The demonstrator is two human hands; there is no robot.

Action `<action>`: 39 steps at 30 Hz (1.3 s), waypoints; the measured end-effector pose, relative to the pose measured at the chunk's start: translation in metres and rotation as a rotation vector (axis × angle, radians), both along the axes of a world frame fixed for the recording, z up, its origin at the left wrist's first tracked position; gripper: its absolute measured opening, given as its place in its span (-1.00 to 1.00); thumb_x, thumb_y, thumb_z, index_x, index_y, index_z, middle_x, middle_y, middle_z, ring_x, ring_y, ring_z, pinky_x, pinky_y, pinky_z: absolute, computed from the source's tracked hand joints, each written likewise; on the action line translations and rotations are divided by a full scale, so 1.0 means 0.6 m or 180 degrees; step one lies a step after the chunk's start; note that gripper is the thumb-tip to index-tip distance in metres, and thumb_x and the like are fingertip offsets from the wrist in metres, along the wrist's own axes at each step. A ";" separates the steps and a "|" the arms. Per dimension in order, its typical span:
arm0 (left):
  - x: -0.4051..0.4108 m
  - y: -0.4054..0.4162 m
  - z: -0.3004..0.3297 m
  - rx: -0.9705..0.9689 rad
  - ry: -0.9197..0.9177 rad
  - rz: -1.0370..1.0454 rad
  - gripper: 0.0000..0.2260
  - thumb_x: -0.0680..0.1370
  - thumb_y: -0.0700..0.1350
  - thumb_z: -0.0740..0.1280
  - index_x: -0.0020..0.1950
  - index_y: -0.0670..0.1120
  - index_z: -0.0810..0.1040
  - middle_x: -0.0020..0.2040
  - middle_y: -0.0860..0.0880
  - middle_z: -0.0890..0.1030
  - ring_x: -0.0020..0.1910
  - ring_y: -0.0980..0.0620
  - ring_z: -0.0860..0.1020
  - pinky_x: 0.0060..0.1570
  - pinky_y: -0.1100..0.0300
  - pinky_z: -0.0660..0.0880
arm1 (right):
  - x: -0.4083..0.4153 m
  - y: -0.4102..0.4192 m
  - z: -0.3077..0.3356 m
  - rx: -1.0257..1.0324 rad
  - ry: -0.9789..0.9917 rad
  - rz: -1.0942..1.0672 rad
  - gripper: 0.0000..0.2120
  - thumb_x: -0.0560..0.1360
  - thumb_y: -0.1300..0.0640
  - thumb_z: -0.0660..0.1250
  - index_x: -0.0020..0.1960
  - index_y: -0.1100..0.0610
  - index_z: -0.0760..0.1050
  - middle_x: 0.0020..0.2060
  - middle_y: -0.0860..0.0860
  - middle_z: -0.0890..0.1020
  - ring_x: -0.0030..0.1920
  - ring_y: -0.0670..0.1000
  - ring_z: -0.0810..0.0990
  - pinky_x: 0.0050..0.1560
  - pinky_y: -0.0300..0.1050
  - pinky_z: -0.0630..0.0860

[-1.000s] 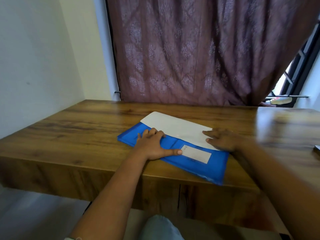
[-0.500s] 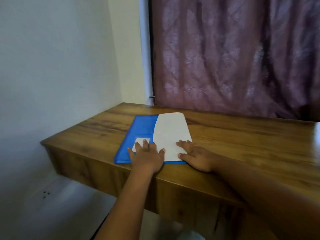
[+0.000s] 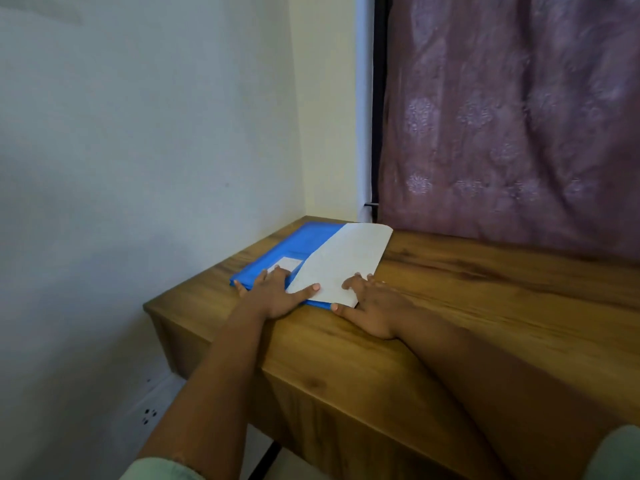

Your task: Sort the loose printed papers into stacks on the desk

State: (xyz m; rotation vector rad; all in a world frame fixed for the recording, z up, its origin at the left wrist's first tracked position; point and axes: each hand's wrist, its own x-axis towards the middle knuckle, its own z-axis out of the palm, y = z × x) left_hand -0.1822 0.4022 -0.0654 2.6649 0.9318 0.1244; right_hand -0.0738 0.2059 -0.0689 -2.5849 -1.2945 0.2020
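A blue folder [image 3: 298, 247] with a small white label lies at the desk's far left corner by the wall. A white sheet of paper [image 3: 346, 261] lies slanted over its right half. My left hand [image 3: 273, 292] rests flat on the folder's near edge, fingers spread, thumb on the paper's lower left edge. My right hand [image 3: 370, 303] rests flat at the paper's near right corner, fingertips on the sheet and palm on the desk. Neither hand grips anything.
The wooden desk [image 3: 467, 306] runs along a purple patterned curtain [image 3: 512, 116] at the back. A pale wall [image 3: 138, 150] closes the left side. The desk's front edge drops off just behind my wrists. A wall socket [image 3: 149, 415] sits low on the left.
The folder and paper have slid left along the desk into the corner by the wall, turned lengthwise away from me. Both hands stayed flat on them and moved along.
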 end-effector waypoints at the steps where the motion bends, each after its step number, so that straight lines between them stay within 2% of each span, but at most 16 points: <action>1: 0.007 0.015 0.001 0.0066 0.0051 0.0001 -0.08 0.32 0.63 0.02 0.52 0.11 0.22 0.57 -0.10 0.17 0.56 -0.13 0.08 0.48 -0.30 -0.07 | 0.007 0.011 0.002 -0.0016 -0.0001 0.0012 -0.32 0.49 -0.44 0.05 0.51 -0.16 0.10 0.58 0.01 0.04 0.57 0.09 0.02 0.51 0.06 0.10; 3: 0.021 0.045 0.003 0.0225 0.0155 0.0024 -0.19 0.41 0.55 0.05 0.56 0.17 0.16 0.57 -0.14 0.10 0.55 -0.17 0.02 0.50 -0.18 0.01 | 0.021 0.036 0.006 -0.0087 0.0025 -0.0012 -0.30 0.47 -0.47 0.05 0.52 -0.20 0.08 0.58 0.01 0.01 0.56 0.08 0.03 0.51 0.06 0.09; 6: 0.039 0.079 0.002 0.0381 0.0063 0.0049 -0.27 0.47 0.48 0.08 0.57 0.17 0.16 0.49 -0.10 0.18 0.47 -0.14 0.11 0.43 -0.07 0.15 | 0.036 0.066 0.007 -0.0162 -0.0054 -0.0057 -0.30 0.47 -0.48 0.00 0.54 -0.24 0.05 0.58 0.00 0.01 0.55 0.09 0.06 0.50 0.09 0.08; 10: 0.068 0.107 -0.008 0.0411 -0.0173 0.0138 -0.26 0.49 0.44 0.15 0.53 0.02 0.24 0.43 -0.13 0.27 0.41 -0.15 0.22 0.37 -0.04 0.26 | 0.056 0.097 0.010 -0.0204 -0.0157 -0.0047 -0.33 0.51 -0.44 -0.03 0.56 -0.24 0.02 0.58 0.01 0.03 0.56 0.09 0.05 0.50 0.08 0.05; 13: 0.081 0.136 -0.005 0.0113 -0.0384 0.0093 -0.32 0.49 0.39 0.23 0.41 -0.07 0.35 0.35 -0.10 0.41 0.33 -0.09 0.37 0.29 0.02 0.35 | 0.064 0.110 0.009 -0.0225 -0.0161 -0.0032 -0.29 0.50 -0.45 -0.03 0.57 -0.21 -0.03 0.58 0.01 0.03 0.56 0.09 0.03 0.51 0.09 0.03; 18: 0.093 0.158 -0.012 0.0170 -0.0531 0.0175 -0.29 0.44 0.48 0.16 0.30 -0.07 0.41 0.19 -0.02 0.42 0.15 -0.02 0.44 0.14 0.05 0.44 | 0.078 0.121 0.009 0.0064 -0.0037 -0.0080 -0.28 0.49 -0.42 0.10 0.51 -0.05 0.16 0.51 0.02 0.26 0.48 0.07 0.24 0.46 0.04 0.19; 21: 0.100 0.161 -0.018 0.0266 -0.0556 0.0152 -0.26 0.41 0.49 0.19 0.32 -0.07 0.39 0.20 -0.04 0.41 0.16 -0.02 0.40 0.12 0.09 0.40 | 0.087 0.127 0.010 0.0076 -0.0047 -0.0041 -0.28 0.48 -0.42 0.13 0.50 -0.04 0.19 0.50 0.03 0.26 0.47 0.07 0.24 0.46 0.04 0.20; 25: 0.101 0.160 -0.019 0.0518 -0.0334 0.0302 -0.10 0.39 0.53 0.15 0.54 -0.04 0.19 0.51 -0.16 0.19 0.48 -0.19 0.16 0.41 -0.11 0.23 | 0.094 0.127 0.007 -0.0025 -0.0089 0.0045 -0.20 0.45 -0.47 0.08 0.53 -0.03 0.14 0.55 0.04 0.15 0.53 0.06 0.14 0.51 0.07 0.11; 29: 0.084 0.148 -0.008 0.0565 -0.0082 0.0420 0.05 0.27 0.64 0.00 0.57 -0.01 0.12 0.54 -0.17 0.16 0.51 -0.21 0.14 0.43 -0.20 0.19 | 0.099 0.131 0.003 -0.0080 -0.0074 0.0086 -0.23 0.49 -0.46 0.01 0.56 -0.07 0.08 0.58 0.04 0.05 0.56 0.05 0.04 0.54 0.08 0.01; 31: 0.078 0.144 -0.006 0.0447 0.0259 0.0291 0.17 0.14 0.68 -0.09 0.59 0.00 0.08 0.59 -0.16 0.07 0.56 -0.21 0.04 0.48 -0.25 0.06 | 0.102 0.133 -0.001 -0.0064 -0.0083 0.0104 -0.25 0.50 -0.44 0.01 0.56 -0.06 0.08 0.58 0.05 0.05 0.56 0.05 0.04 0.54 0.08 0.01; 33: 0.077 0.144 -0.008 0.0352 0.0410 0.0224 0.23 0.07 0.70 -0.10 0.61 0.02 0.01 0.62 -0.13 -0.04 0.58 -0.19 -0.07 0.49 -0.28 -0.05 | 0.105 0.134 -0.002 -0.0064 -0.0094 0.0126 -0.25 0.51 -0.43 0.00 0.57 -0.06 0.08 0.58 0.06 0.05 0.56 0.05 0.04 0.54 0.08 0.01; 36: 0.078 0.145 -0.008 0.0367 0.0344 0.0233 0.26 0.05 0.71 -0.08 0.61 0.03 0.00 0.62 -0.12 -0.05 0.58 -0.20 -0.10 0.49 -0.30 -0.06 | 0.104 0.134 -0.002 -0.0078 -0.0117 0.0132 -0.25 0.51 -0.44 -0.01 0.57 -0.07 0.06 0.58 0.05 0.03 0.57 0.06 0.02 0.54 0.07 0.00; 39: 0.076 0.141 -0.007 0.0426 0.0148 0.0206 0.24 0.06 0.72 -0.04 0.60 0.05 0.05 0.61 -0.11 0.04 0.57 -0.20 -0.02 0.48 -0.28 0.02 | 0.102 0.130 -0.002 0.0024 -0.0130 0.0076 -0.25 0.49 -0.45 0.03 0.57 -0.10 0.09 0.58 0.02 0.05 0.56 0.07 0.05 0.53 0.08 0.06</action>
